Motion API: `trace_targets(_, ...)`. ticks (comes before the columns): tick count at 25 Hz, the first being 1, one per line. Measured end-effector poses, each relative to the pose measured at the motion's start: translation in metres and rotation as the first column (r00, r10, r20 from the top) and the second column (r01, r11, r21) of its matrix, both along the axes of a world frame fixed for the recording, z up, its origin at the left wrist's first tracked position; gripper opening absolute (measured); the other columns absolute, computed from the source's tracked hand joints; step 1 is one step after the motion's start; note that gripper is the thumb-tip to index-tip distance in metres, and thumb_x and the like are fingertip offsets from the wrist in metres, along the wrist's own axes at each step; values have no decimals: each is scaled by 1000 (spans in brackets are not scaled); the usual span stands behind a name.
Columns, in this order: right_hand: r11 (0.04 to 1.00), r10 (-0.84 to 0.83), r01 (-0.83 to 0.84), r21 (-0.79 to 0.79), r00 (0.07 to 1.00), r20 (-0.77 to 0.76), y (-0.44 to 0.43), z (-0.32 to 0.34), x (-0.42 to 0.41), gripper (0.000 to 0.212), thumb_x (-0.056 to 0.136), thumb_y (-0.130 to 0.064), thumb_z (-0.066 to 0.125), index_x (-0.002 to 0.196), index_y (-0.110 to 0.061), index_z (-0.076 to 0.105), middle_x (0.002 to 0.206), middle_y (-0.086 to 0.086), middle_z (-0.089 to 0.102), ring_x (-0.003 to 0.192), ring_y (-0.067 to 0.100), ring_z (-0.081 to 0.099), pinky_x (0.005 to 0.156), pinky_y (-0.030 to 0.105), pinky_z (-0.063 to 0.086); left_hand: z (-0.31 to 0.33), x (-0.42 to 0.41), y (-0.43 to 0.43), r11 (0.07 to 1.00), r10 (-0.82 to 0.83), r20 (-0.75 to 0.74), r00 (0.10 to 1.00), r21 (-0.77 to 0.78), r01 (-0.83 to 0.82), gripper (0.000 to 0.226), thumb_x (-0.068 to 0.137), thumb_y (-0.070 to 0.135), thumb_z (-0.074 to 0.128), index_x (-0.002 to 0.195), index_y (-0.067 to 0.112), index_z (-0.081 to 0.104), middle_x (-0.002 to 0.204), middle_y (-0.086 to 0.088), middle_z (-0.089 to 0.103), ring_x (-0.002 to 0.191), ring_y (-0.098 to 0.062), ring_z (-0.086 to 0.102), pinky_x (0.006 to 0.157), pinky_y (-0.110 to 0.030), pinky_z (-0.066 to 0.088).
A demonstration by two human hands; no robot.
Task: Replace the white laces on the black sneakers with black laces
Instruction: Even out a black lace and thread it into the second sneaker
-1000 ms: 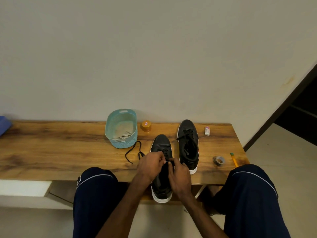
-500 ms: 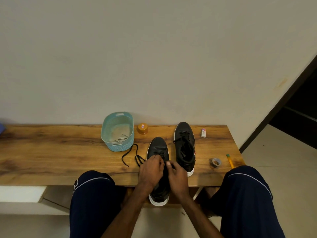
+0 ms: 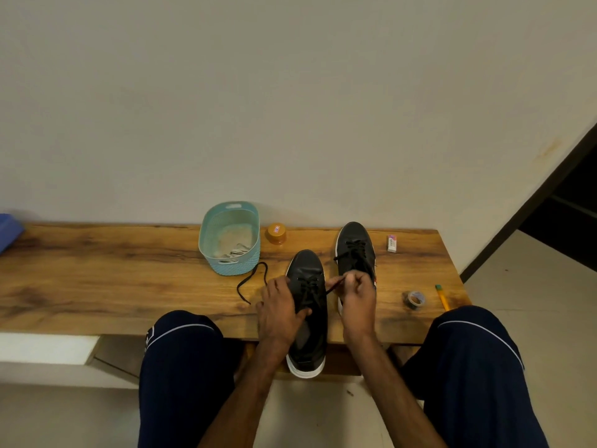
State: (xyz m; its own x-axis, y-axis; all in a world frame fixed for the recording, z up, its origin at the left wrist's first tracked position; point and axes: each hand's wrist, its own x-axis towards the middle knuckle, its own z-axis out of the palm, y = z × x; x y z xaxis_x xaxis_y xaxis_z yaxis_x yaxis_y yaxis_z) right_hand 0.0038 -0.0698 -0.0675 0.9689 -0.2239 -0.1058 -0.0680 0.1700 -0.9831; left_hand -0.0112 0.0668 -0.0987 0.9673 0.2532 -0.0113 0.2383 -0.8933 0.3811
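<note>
Two black sneakers stand on the wooden bench point(image 3: 97, 279). The near sneaker point(image 3: 307, 270) overhangs the front edge, partly threaded with a black lace point(image 3: 250, 282) whose loose left end curls on the wood. My left hand point(image 3: 277, 312) grips the sneaker's left side, thumb over its tongue opening. My right hand point(image 3: 358, 295) pinches the lace's other end, drawn taut to the right of the eyelets. The far sneaker point(image 3: 355, 247) is laced in black. White laces point(image 3: 234, 252) lie in the teal basket point(image 3: 237, 268).
An orange-lidded jar point(image 3: 276, 233) stands beside the basket. A white eraser point(image 3: 392, 243), a tape roll point(image 3: 414, 299) and a pencil point(image 3: 442, 296) lie at the bench's right end. A blue object point(image 3: 8, 229) pokes in at far left. My knees flank the sneaker.
My right hand has moved away from the middle of the sneaker and pulled the lace end out to the right. The left hand shifted to the shoe's side.
</note>
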Motion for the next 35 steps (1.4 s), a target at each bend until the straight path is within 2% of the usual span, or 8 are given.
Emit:
trace_targets(4, 947, -71, -14, 321, 965, 252, -40, 67, 4, 16, 104, -12, 42, 95, -13, 55, 67, -2, 54, 57, 8, 45, 51, 19, 37, -11, 0, 4, 983, 130, -115, 985, -111, -143, 108, 66, 61, 80, 143, 14, 21, 142, -11, 36, 130, -28, 38, 103, -42, 43)
trace_targets(9, 732, 304, -201, -651, 952, 47, -34, 15, 7, 13, 102, -24, 54, 106, -23, 66, 94, -6, 67, 83, 4, 61, 75, 28, 50, -16, -3, 1, 968, 146, -201, 969, -171, -182, 93, 73, 56, 77, 134, 12, 24, 133, -13, 53, 121, -31, 54, 91, -42, 48)
trace_targets(12, 394, 384, -366, -843, 899, -211, -8, -29, -5, 22, 102, -33, 50, 115, -21, 63, 112, -1, 64, 98, 13, 61, 84, 32, 51, -16, -6, -4, 974, 140, -190, 972, -153, -170, 79, 78, 57, 72, 126, 14, 25, 124, -10, 61, 109, -29, 63, 86, -40, 52)
trace_targets(15, 402, 309, -300, -865, 934, -180, -4, -28, -8, 16, 101, -34, 52, 96, -20, 58, 98, -3, 61, 84, 12, 57, 70, 27, 44, -15, -7, -3, 972, 152, -188, 970, -149, -181, 72, 80, 57, 69, 120, 15, 28, 118, -9, 63, 103, -28, 65, 79, -37, 53)
trace_targets(21, 934, 334, -289, -208, 914, 231, -39, 60, -10, 12, 97, -18, 59, 85, -14, 60, 81, -12, 63, 71, -3, 55, 62, 12, 41, -16, -6, -6, 981, 150, -192, 970, -95, -171, 67, 83, 58, 66, 119, 14, 31, 116, -9, 61, 101, -27, 65, 75, -36, 50)
trace_targets(25, 838, 391, -502, 215, 826, 407, -85, 91, -4, 27, 91, -43, 64, 82, -17, 64, 107, 5, 65, 85, 12, 56, 54, 24, 22, -18, -6, -5, 980, 139, -199, 970, -109, -163, 65, 83, 58, 66, 118, 15, 34, 117, -9, 60, 103, -28, 64, 75, -36, 49)
trace_targets(30, 666, 336, -295, -685, 939, -77, -48, 28, 8, 34, 96, -51, 55, 80, -22, 63, 80, -6, 65, 71, 5, 59, 68, 31, 46, -15, -6, -9, 998, 70, -113, 991, 19, -68, 58, 87, 55, 62, 125, 17, 40, 125, -7, 50, 112, -22, 53, 82, -33, 49)
trace_targets(35, 377, 364, -396, -837, 895, -259, -5, -25, -2, 24, 97, -43, 56, 107, -22, 61, 108, -4, 60, 96, 15, 60, 81, 37, 52, -9, -5, -7, 1000, -5, -52, 999, 19, 6, 40, 95, 49, 52, 121, 18, 46, 122, -3, 51, 107, -19, 54, 81, -33, 49)
